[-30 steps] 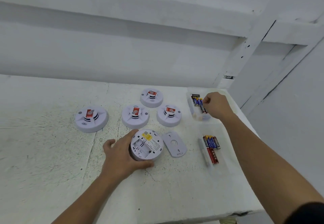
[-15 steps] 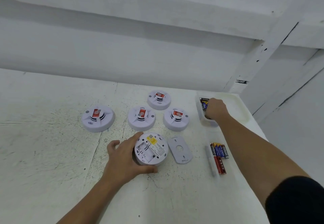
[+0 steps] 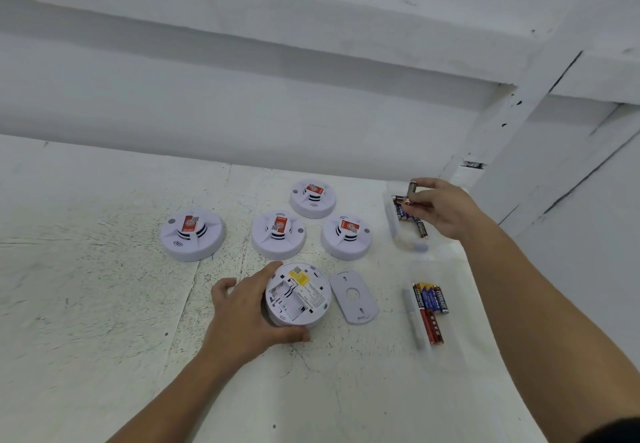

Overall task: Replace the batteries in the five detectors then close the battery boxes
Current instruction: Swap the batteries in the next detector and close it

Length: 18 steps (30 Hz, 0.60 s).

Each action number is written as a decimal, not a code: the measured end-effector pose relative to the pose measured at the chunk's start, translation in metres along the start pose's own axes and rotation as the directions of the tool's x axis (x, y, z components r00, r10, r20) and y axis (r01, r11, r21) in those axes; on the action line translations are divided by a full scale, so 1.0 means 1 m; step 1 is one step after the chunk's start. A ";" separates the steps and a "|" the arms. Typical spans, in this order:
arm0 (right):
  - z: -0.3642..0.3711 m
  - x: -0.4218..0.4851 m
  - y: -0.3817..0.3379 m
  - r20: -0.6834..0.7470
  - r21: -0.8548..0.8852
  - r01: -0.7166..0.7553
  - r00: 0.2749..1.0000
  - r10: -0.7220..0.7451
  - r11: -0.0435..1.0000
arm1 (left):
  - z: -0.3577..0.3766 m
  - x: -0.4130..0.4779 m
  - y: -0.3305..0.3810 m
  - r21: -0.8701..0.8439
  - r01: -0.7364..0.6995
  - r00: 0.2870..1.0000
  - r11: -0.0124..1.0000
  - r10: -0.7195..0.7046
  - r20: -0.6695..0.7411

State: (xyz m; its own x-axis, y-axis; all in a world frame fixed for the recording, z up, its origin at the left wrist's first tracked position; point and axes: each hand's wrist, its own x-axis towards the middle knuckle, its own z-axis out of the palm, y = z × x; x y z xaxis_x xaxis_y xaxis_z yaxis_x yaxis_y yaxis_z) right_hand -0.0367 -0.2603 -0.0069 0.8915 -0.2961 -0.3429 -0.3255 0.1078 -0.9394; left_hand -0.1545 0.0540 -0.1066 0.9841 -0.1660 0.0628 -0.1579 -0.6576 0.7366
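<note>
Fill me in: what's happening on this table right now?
A person is partway through swapping batteries. The left grip holds an upturned detector on the table, its battery bay open and apparently empty, with the cover lying beside it. The right grip pinches one battery above the far tray of batteries. A nearer tray holds more. Four other detectors sit face up, untouched.

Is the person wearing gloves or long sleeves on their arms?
No gloves: the left hand and right hand are bare, with no rings or watch showing. Both forearms are bare too. A dark sleeve shows only high on the right arm, at the picture's bottom corner.
</note>
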 end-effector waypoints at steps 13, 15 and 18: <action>0.057 -0.078 0.017 0.357 0.088 -0.186 0.923 0.143 0.979 | -0.005 -0.003 0.007 -0.018 -0.011 1.000 1.000 0.011 0.014; 0.068 -0.084 0.025 0.377 0.079 -0.192 0.914 0.149 0.978 | -0.006 -0.004 0.009 -0.020 -0.028 0.999 0.999 0.028 0.015; 0.081 -0.089 0.040 0.394 -0.035 -0.142 0.908 0.145 0.989 | -0.005 -0.003 0.005 0.003 -0.016 1.000 1.000 0.016 0.027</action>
State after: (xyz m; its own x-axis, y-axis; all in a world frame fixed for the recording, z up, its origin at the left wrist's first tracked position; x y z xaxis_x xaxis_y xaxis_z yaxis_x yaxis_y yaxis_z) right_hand -0.1042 -0.1529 -0.0143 0.8863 0.1210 -0.4471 -0.4599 0.1157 -0.8804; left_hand -0.1578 0.0550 -0.0994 0.9789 -0.1960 0.0568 -0.1742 -0.6574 0.7332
